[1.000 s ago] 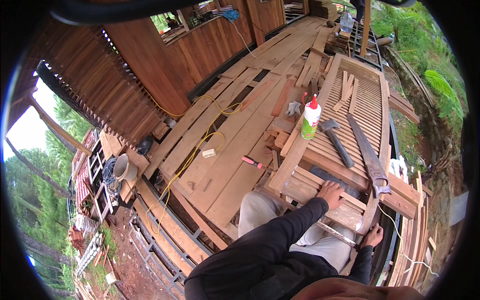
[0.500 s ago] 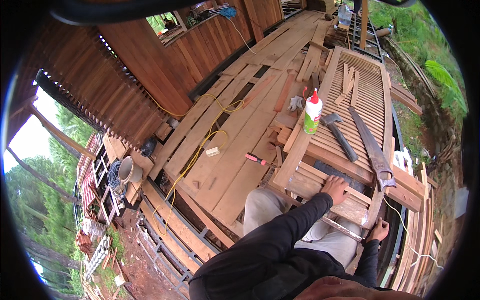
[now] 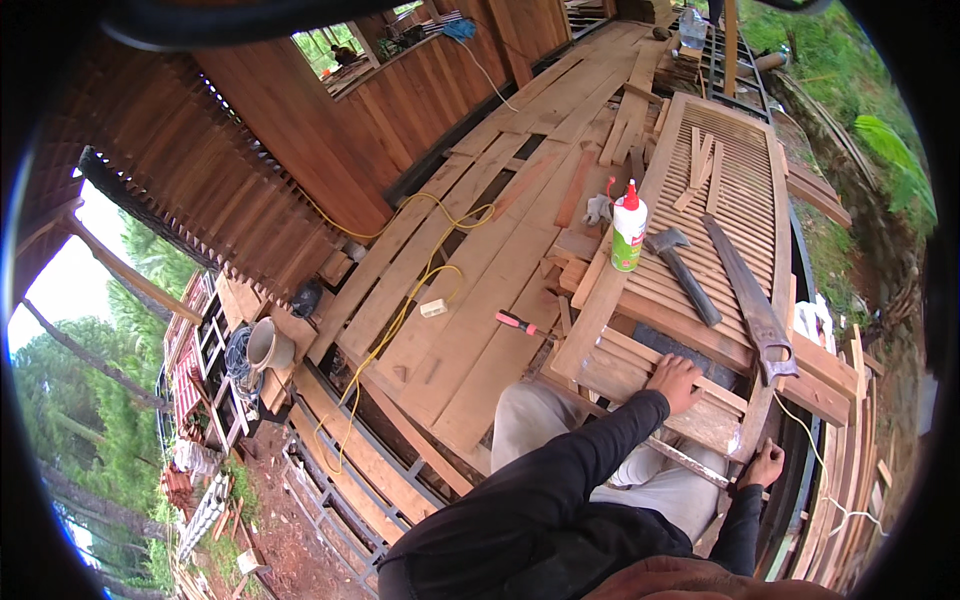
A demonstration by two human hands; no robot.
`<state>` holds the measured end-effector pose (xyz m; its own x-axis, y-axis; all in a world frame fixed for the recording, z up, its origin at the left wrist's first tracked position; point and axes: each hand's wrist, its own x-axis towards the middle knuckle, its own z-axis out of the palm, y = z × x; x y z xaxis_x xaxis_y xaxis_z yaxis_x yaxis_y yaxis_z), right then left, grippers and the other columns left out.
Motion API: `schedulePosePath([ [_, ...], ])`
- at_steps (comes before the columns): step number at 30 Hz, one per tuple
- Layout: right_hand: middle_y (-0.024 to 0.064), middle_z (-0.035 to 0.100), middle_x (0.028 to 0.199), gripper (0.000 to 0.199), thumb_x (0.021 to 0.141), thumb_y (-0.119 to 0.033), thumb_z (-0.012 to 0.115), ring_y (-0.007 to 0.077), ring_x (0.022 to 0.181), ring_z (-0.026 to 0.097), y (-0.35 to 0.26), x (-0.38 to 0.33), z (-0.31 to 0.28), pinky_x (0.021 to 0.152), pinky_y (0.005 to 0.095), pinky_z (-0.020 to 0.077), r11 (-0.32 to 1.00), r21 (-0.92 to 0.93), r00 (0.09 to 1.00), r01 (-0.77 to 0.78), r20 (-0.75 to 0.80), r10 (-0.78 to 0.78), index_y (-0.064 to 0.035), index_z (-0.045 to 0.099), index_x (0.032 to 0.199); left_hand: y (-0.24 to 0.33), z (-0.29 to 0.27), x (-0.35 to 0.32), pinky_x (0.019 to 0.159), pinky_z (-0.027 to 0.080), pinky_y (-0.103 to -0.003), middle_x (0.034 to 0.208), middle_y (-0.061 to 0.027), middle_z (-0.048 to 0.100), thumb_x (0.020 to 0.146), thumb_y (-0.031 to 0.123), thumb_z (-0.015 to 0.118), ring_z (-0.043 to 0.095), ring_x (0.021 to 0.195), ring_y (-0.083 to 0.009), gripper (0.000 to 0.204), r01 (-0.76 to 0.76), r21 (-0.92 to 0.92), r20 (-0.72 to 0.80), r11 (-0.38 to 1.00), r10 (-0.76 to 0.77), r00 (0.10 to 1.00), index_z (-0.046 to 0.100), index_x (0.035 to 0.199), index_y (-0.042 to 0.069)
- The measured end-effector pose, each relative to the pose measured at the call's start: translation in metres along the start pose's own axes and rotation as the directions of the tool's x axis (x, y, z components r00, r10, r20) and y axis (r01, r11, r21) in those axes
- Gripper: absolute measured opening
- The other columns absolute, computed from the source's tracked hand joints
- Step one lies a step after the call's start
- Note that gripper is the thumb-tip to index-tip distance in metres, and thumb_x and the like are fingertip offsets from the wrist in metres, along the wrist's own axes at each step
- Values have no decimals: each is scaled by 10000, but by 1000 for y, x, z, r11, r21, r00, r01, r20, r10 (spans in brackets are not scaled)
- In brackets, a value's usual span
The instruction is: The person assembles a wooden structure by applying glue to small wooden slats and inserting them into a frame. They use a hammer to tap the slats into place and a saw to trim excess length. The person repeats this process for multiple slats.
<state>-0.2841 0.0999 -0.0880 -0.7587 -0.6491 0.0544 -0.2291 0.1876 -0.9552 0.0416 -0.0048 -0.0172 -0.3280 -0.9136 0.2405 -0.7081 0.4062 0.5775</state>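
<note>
A louvered wooden panel lies in front of me, its near end over my lap. My left hand is closed over a loose-looking wooden slat in the panel's near section. My right hand is closed beside the near right corner of the frame; what its fingers hold, if anything, is hidden. On the panel rest a handsaw, an axe-like hammer, a glue bottle with a red cap, and several thin wooden strips.
A red-handled screwdriver lies on the plank floor to the left. A yellow cord runs to a white socket block. Wood offcuts lie beside the panel; a bucket stands further left. Long boards lie at right.
The whole view has shifted slightly. Both hands keep nearly the same places on and beside the panel; the tools lie where they were.
</note>
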Motion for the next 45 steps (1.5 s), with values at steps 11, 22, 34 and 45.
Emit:
schedulePosePath([
  [11, 104, 666, 964, 321, 1014, -295, 687, 215, 891, 616, 4, 5, 5, 843, 384, 502, 958, -237, 985, 161, -28, -172, 20, 650, 1062, 5, -6, 1, 1138, 347, -508, 1121, -124, 659, 885, 356, 736, 578, 1184, -313, 369, -4, 28, 27, 1000, 3, 1000, 693, 1145, 97],
  [22, 133, 699, 937, 514, 1092, -422, 536, 187, 850, 615, -1, 17, 18, 818, 365, 496, 987, -116, 954, -109, 268, 137, 72, 673, 1051, 3, -4, 0, 1122, 353, -508, 1111, -126, 662, 881, 357, 740, 581, 1176, -315, 364, -19, 16, 0, 1000, 19, 1000, 703, 1128, 91],
  [34, 181, 729, 917, 710, 1085, -550, 468, 228, 815, 655, -12, 18, 19, 801, 418, 513, 972, -235, 950, -12, 300, 85, 121, 700, 1080, -1, 1, 0, 1137, 348, -505, 1123, -149, 666, 878, 396, 729, 578, 1196, -324, 374, -17, 13, -6, 1000, 17, 1000, 701, 1095, 93],
  [45, 188, 737, 940, 713, 1080, -558, 470, 238, 837, 671, -22, 13, 19, 825, 421, 512, 970, -240, 957, -44, 268, 110, 115, 705, 1098, 0, 1, 0, 1126, 359, -503, 1099, -129, 672, 877, 361, 737, 591, 1171, -314, 360, -25, 23, -30, 999, 26, 999, 709, 1118, 95],
])
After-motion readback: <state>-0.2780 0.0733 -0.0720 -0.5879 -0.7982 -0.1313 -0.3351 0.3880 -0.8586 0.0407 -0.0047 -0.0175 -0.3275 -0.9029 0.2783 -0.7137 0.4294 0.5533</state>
